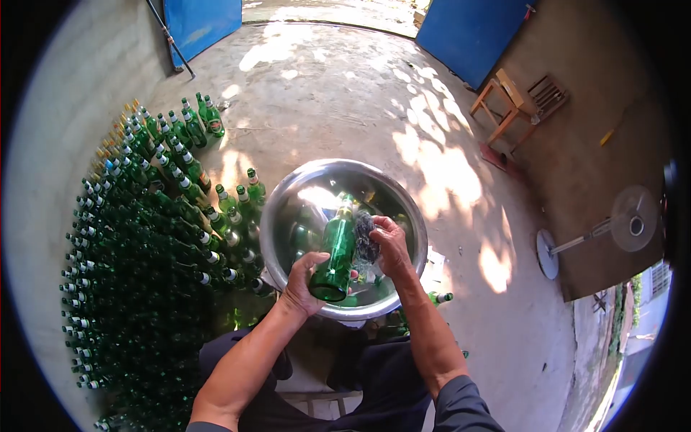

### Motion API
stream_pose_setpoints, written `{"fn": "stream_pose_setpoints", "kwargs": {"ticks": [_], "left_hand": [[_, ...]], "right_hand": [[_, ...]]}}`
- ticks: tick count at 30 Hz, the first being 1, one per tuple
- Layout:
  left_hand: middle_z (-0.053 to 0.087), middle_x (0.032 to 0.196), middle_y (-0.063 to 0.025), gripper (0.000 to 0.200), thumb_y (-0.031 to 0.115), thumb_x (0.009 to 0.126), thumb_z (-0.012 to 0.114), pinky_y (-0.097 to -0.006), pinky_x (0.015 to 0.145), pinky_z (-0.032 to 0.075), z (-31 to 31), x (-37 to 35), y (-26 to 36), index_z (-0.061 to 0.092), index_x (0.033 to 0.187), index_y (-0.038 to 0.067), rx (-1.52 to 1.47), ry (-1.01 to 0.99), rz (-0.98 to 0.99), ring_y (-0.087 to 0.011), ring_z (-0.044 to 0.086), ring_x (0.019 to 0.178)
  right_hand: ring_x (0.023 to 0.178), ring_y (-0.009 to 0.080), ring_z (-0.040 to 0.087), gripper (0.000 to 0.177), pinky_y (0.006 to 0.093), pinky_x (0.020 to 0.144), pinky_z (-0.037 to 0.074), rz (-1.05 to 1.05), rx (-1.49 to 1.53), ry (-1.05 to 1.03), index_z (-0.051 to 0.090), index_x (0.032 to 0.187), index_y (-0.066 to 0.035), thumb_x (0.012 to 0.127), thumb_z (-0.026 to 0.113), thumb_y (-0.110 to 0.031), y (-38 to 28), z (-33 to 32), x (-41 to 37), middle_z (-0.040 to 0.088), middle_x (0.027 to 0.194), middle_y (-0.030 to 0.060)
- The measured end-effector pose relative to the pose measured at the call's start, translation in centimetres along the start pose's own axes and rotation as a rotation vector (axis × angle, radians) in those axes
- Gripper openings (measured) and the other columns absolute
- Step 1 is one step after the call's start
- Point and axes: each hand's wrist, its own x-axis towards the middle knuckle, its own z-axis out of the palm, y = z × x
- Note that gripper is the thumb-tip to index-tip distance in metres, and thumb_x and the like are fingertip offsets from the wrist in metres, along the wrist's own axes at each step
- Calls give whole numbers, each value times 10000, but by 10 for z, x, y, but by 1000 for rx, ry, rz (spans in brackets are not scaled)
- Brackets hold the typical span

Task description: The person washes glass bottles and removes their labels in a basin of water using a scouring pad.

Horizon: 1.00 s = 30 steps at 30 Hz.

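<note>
A green glass bottle [335,252] is tilted over a wide metal basin [415,216], its base toward me and its neck pointing away. My left hand [305,282] is closed round the bottle near its base. A dark, mesh-like scouring pad [367,237] is pinched in my right hand [390,246], right beside the bottle's side. Inside the basin there is water, and parts of other green bottles show below my hands.
Many green bottles [191,169] stand crowded on the floor to the left, several close to the basin. More bottles [440,297] lie at its lower right. A wooden chair [512,108] and a standing fan [597,230] are along the right wall. Blue doors [468,39] stand open ahead.
</note>
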Motion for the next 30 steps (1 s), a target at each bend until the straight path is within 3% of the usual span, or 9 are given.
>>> {"fn": "stream_pose_setpoints", "kwargs": {"ticks": [3, 5, 10, 14, 16, 21, 26, 28, 30], "left_hand": [[688, 1192, -201, 620, 337, 823, 650, -482, 803, 575, -4, -1, -9, 584, 1329, -14, -78, 4, 16, -345, 693, 1023], [690, 1186, -202, 620, 340, 823, 649, -481, 798, 577, -10, 1, -17, 585, 1327, -15, -63, 15, 29, -344, 695, 1016], [699, 1161, -195, 611, 360, 825, 643, -468, 789, 580, -14, 6, -22, 598, 1308, -11, -45, 110, 32, -335, 703, 1000], [697, 1184, -189, 629, 381, 836, 647, -468, 797, 580, -14, 9, -24, 592, 1328, -7, -57, 79, 34, -326, 704, 1003], [692, 1202, -192, 639, 385, 838, 648, -466, 794, 583, -12, 10, -27, 585, 1338, -9, -59, 64, 14, -321, 705, 1001], [677, 1249, -205, 663, 401, 848, 635, -462, 762, 594, -19, 14, -36, 567, 1365, -7, -50, 48, -4, -315, 713, 965], [679, 1232, -226, 666, 431, 869, 580, -476, 690, 594, -36, 21, -38, 562, 1381, 5, -127, 12, -18, -317, 721, 895], [682, 1222, -228, 662, 432, 870, 577, -479, 682, 593, -36, 21, -36, 565, 1377, 7, -132, 21, -14, -317, 721, 891], [685, 1213, -230, 657, 432, 871, 574, -483, 673, 592, -36, 22, -35, 569, 1373, 8, -133, 26, -9, -317, 721, 887]], "right_hand": [[756, 142, 641, 127, 280, 692, 531, -154, 231, -34, 688, 946, 10, 859, 609, -38, 16, 6, 3, 669, 921, 62], [840, 182, 688, 171, 312, 777, 580, 181, 510, -255, 663, 1049, 0, 892, 602, -32, 1, 8, -9, 685, 1025, 101], [884, 194, 703, 245, 348, 767, 610, 339, 511, -344, 619, 1168, -1, 948, 646, -106, 6, 1, -9, 694, 1015, 99], [881, 210, 711, 251, 412, 789, 648, 344, 463, -166, 628, 1187, 11, 959, 630, -94, 16, -15, 0, 695, 1038, 89], [841, 236, 716, 216, 573, 818, 652, 182, 122, 42, 634, 1174, -29, 977, 658, -115, 36, -33, 15, 689, 1017, 87], [707, 178, 653, 189, 381, 648, 519, -97, -759, 306, 691, 969, 23, 847, 665, -119, 105, -68, 32, 702, 788, 94], [625, 166, 615, 202, 358, 548, 517, 85, -636, 92, 687, 992, 0, 859, 635, -142, 79, -45, 24, 659, 756, 52], [730, 284, 708, 369, 408, 702, 577, 173, -473, 40, 697, 1127, 35, 847, 630, -195, 49, -30, 17, 735, 914, 181], [616, 174, 637, 398, 335, 542, 539, -3, -419, -3, 703, 1169, 20, 914, 670, -284, 49, -23, 14, 722, 893, 128]]}}
